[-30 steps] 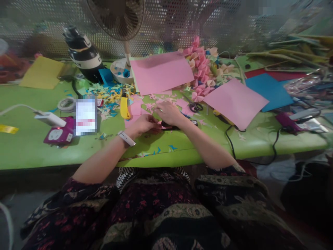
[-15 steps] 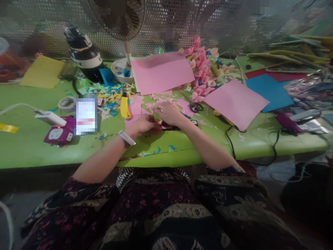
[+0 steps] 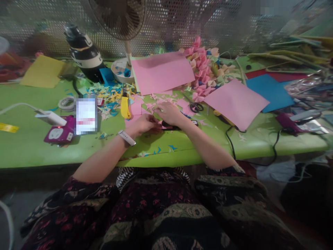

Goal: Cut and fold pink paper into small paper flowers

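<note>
My left hand [image 3: 143,125], with a white watch on the wrist, rests on the green table [image 3: 31,149], its fingers curled and pinched on a small pink paper piece [image 3: 135,118]. My right hand [image 3: 169,113] lies just beside it, fingers bent down onto the same pink paper, close to a dark tool [image 3: 170,125] lying under the palm. Both hands touch each other at the fingertips. What the right fingers grip is too small to make out.
A yellow cutter [image 3: 125,108], scissors [image 3: 195,106], pink sheets [image 3: 161,72], paper flowers [image 3: 201,67] and coloured scraps [image 3: 109,95] lie behind the hands. A fan [image 3: 122,21], bottle [image 3: 84,53], tape roll [image 3: 66,103], charger and purple box [image 3: 58,133] stand left. Cables hang off the right edge.
</note>
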A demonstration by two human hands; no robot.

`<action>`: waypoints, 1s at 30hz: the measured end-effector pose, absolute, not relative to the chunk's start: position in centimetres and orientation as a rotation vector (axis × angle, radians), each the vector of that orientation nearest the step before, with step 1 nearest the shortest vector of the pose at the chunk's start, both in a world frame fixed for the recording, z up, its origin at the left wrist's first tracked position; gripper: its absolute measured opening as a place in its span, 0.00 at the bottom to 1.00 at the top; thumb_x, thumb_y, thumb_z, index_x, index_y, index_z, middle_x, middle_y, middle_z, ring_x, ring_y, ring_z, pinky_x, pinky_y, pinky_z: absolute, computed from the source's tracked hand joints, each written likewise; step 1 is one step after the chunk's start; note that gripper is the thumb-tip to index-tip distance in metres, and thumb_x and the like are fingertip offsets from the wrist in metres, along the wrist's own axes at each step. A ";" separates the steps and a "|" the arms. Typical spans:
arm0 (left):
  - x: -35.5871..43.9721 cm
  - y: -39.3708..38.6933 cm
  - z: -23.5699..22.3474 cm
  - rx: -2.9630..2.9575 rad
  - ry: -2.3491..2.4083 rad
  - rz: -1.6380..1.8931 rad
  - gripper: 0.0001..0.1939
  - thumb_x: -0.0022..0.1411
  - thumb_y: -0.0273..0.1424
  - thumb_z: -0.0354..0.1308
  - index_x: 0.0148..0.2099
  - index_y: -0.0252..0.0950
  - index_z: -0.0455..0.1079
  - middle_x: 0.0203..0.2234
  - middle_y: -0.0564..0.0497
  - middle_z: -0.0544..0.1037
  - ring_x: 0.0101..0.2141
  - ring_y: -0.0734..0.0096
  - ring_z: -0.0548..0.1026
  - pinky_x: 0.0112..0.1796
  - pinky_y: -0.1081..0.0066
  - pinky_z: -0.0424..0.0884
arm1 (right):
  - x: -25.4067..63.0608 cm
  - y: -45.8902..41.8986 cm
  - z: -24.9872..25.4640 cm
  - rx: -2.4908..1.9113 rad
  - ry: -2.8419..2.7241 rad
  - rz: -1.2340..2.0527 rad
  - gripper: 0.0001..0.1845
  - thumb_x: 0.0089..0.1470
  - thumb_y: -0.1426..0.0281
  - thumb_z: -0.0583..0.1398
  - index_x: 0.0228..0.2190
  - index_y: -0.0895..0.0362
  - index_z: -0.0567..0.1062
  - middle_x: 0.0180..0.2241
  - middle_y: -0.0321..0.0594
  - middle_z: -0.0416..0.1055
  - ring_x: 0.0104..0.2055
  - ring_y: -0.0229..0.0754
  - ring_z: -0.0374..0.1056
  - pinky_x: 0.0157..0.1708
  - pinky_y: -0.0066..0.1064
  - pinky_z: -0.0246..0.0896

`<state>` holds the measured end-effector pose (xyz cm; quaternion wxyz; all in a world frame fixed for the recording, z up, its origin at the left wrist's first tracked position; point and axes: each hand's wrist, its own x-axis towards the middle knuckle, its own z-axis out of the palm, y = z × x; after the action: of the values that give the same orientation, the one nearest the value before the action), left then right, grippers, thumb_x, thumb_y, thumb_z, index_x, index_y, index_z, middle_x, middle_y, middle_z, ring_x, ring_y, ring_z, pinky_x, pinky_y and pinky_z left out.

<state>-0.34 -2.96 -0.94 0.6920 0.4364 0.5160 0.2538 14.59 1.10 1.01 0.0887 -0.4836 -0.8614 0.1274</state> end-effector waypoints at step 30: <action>-0.2 -3.0 -0.6 0.998 1.205 0.565 0.10 0.54 0.21 0.67 0.28 0.33 0.68 0.25 0.46 0.79 0.29 0.69 0.80 0.37 0.65 0.77 | 14.6 1.2 0.7 -1.445 -2.561 0.342 0.18 0.66 0.70 0.49 0.38 0.59 0.78 0.43 0.49 0.78 0.45 0.47 0.70 0.45 0.36 0.58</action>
<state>-0.22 -3.02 -0.65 0.6733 0.4436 0.5355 0.2511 14.58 1.22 0.66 0.0904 -0.4862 -0.8616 0.1149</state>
